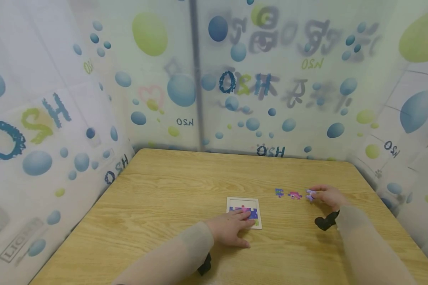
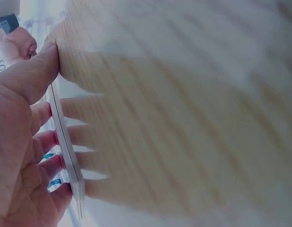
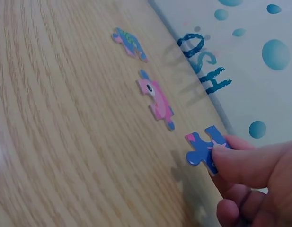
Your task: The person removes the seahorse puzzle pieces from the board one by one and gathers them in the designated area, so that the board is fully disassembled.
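My right hand pinches a blue puzzle piece with a bit of pink between thumb and fingers, at the right of the table. To its left lie a pink puzzle piece with an eye printed on it and a blue-green puzzle piece. My left hand rests with spread fingers on a white-framed puzzle board, its thumb on the table. Joined pieces fill the board's lower part; the fingers cover some of them. The tray's edge shows beneath the fingers in the left wrist view.
The wooden table reaches back to a curtain-like wall printed with blue and green dots and letters. Similar walls stand close on the left and right. A black strap sits at the right wrist.
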{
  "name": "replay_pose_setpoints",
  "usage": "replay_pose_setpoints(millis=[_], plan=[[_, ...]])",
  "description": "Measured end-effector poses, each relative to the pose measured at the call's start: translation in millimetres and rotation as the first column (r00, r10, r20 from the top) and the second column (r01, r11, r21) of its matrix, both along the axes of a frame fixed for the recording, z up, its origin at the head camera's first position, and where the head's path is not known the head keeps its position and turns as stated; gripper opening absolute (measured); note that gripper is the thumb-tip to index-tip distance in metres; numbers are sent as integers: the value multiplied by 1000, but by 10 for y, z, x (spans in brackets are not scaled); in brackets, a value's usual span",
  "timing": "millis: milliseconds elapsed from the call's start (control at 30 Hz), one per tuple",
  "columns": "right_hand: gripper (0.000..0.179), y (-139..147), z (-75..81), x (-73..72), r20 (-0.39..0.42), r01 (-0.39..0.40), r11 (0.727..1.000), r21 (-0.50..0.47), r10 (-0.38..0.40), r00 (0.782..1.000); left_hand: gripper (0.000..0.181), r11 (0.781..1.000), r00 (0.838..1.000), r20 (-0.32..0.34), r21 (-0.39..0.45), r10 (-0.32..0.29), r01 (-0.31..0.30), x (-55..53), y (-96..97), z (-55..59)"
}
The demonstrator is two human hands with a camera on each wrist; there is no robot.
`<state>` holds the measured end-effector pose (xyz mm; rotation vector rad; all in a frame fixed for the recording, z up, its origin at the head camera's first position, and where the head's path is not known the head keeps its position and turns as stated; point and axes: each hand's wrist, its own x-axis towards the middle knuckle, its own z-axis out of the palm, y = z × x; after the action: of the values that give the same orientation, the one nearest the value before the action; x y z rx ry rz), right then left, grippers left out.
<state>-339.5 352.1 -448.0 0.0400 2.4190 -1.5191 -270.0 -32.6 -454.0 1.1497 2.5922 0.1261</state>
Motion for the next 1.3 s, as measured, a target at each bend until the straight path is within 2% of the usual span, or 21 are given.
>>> replay_pose_setpoints(millis=[167,467,700,1000,1167,1300], plan=[[39,27,-32,-16,-3,7,1000,9,-7,1000,73,1000,1000,5,5,0,0,-7,-1,-4],[38,67,-145,-97,-69,54,985,162,-43,997,73,1000,1000,-5,5,-5,5,-7,-2,-1],[38,100,-199,-125,-50,57,991,121,-51,997,73,1000,1000,0,0,-3,3,-1,-2,10],[41,77,-213,-103,-26,95,972,215,-92,995,73,1000,1000,12,3,3,-3,-12,6,-16],[44,36,-183,-78,-30,109,969,220,-105,994,73,1000,1000,2,8,-1,1,-21,2,-42],[44,-26,-147,-74,-41,124,976,181,-118,992,73,1000,1000,-5,8,-1,1,-19,-3,-43]])
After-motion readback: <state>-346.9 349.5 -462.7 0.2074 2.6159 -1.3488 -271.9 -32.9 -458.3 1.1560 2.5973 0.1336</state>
